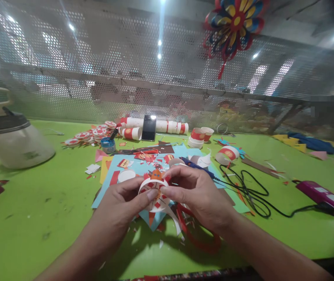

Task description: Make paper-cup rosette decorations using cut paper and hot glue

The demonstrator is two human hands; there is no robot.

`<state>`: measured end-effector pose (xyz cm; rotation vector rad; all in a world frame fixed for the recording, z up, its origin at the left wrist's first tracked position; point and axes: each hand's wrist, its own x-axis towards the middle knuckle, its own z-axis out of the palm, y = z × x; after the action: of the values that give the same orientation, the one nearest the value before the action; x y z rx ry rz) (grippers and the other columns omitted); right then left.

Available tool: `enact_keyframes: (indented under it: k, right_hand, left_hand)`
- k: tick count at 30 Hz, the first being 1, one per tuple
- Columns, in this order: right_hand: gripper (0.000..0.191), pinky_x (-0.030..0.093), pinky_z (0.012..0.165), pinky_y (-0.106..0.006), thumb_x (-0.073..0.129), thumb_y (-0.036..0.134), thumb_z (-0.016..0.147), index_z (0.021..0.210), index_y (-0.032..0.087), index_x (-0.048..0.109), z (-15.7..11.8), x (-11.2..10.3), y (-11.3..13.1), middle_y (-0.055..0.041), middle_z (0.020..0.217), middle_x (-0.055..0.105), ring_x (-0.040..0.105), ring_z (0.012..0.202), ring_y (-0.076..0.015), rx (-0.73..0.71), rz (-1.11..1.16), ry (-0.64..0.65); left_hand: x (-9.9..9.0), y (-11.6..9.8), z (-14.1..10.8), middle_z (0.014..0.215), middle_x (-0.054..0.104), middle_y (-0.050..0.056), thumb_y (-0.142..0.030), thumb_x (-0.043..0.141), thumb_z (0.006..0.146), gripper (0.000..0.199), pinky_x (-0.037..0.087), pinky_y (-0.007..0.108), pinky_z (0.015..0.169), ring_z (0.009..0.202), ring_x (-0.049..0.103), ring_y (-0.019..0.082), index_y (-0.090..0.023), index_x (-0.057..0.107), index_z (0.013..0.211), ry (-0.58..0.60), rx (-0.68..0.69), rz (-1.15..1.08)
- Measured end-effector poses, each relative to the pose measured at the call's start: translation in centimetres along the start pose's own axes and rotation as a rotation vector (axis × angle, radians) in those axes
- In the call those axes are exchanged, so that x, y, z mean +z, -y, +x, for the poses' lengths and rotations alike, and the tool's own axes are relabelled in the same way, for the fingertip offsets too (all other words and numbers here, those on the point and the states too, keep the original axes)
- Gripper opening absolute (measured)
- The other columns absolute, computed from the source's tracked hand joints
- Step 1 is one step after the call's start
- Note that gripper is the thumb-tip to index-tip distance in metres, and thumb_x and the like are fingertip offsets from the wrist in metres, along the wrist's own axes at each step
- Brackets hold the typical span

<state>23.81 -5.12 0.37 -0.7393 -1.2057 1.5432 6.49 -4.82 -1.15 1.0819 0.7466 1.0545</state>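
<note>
Both hands hold a small paper turtle [158, 205] over the middle of the table. It has a round white shell with red patches, an orange head with eyes, and red limbs. The thumb of my left hand [122, 201] presses on the shell while its fingers curl around the left rim. Opposite, my right hand [203, 199] pinches the right edge near a red limb. Below my right hand lie red-handled scissors [213, 244], their blades hidden. Light blue paper sheets [108, 187] with red cut-outs and scraps spread behind the turtle.
A blue pen-like tool [197, 164] trails a black cord [268, 195] towards a purple device [322, 195]. Behind are a blue jar [108, 145], a phone [149, 128], paper cups [197, 134] and several finished red-and-white pieces [99, 132]. A large white container [20, 148] stands left.
</note>
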Motion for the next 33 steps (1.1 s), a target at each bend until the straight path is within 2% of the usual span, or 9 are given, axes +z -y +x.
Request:
enact_keyframes:
  k: [5, 9, 13, 17, 23, 29, 33]
  right_hand:
    - [0.025, 0.05, 0.074, -0.027, 0.082, 0.023, 0.069, 0.091, 0.02, 0.071, 0.0, -0.1, 0.1, -0.0005, 0.087, 0.068, 0.062, 0.078, -0.0122, 0.008, -0.051, -0.005]
    - [0.027, 0.05, 0.074, -0.028, 0.084, 0.025, 0.065, 0.087, 0.019, 0.069, 0.0, 0.0, 0.1, -0.0001, 0.085, 0.065, 0.06, 0.077, -0.0125, 0.027, -0.103, -0.043]
    - [0.022, 0.049, 0.073, -0.028, 0.082, 0.029, 0.069, 0.082, 0.018, 0.068, -0.2, 0.1, 0.1, 0.0003, 0.08, 0.065, 0.06, 0.073, -0.0121, 0.001, -0.17, -0.024]
    - [0.021, 0.049, 0.07, -0.027, 0.081, 0.032, 0.069, 0.078, 0.018, 0.068, -0.1, 0.3, 0.1, 0.0012, 0.075, 0.064, 0.059, 0.069, -0.0119, -0.012, -0.195, -0.04]
    - [0.023, 0.048, 0.066, -0.027, 0.081, 0.034, 0.068, 0.077, 0.017, 0.068, 0.3, 0.2, 0.0, 0.0013, 0.072, 0.065, 0.059, 0.066, -0.0116, 0.01, -0.221, -0.088]
    - [0.017, 0.049, 0.069, -0.026, 0.077, 0.032, 0.075, 0.081, 0.017, 0.07, 0.6, -0.6, -0.7, 0.0008, 0.075, 0.066, 0.061, 0.068, -0.0111, 0.04, -0.181, -0.04]
    - [0.02, 0.049, 0.071, -0.029, 0.07, 0.038, 0.082, 0.086, 0.018, 0.072, 0.8, -1.1, -0.9, -0.0005, 0.073, 0.065, 0.06, 0.067, -0.0118, 0.101, -0.144, -0.008]
  left_hand:
    - [-0.1, 0.1, 0.0, 0.082, 0.073, 0.003, -0.028, 0.074, 0.077, 0.018, 0.05, 0.025, 0.069, 0.074, 0.063, 0.015, -0.023, 0.076, 0.094, 0.014, -0.015, 0.001]
    - [0.2, -0.2, 0.0, 0.08, 0.073, 0.004, -0.03, 0.076, 0.074, 0.015, 0.05, 0.027, 0.069, 0.074, 0.063, 0.017, -0.02, 0.076, 0.086, -0.04, 0.022, -0.006]
    - [0.6, -0.6, 0.0, 0.075, 0.073, 0.003, -0.029, 0.078, 0.071, 0.013, 0.05, 0.025, 0.065, 0.068, 0.063, 0.016, -0.019, 0.076, 0.079, -0.077, 0.015, -0.021]
    - [0.6, -0.6, 0.1, 0.077, 0.074, 0.003, -0.029, 0.078, 0.071, 0.016, 0.05, 0.027, 0.064, 0.066, 0.064, 0.016, -0.02, 0.076, 0.084, -0.086, -0.028, -0.032]
    - [0.3, -0.3, 0.5, 0.083, 0.074, 0.007, -0.035, 0.077, 0.071, 0.028, 0.05, 0.029, 0.062, 0.066, 0.065, 0.018, -0.018, 0.075, 0.093, -0.041, -0.06, 0.006]
    - [0.0, -0.3, 0.6, 0.081, 0.075, 0.008, -0.035, 0.079, 0.069, 0.033, 0.05, 0.029, 0.06, 0.065, 0.065, 0.018, -0.015, 0.075, 0.095, -0.077, -0.086, 0.027]
    - [-0.2, -0.2, 0.8, 0.081, 0.075, 0.008, -0.032, 0.079, 0.07, 0.029, 0.053, 0.031, 0.061, 0.066, 0.067, 0.019, -0.015, 0.074, 0.093, -0.073, -0.111, -0.009]
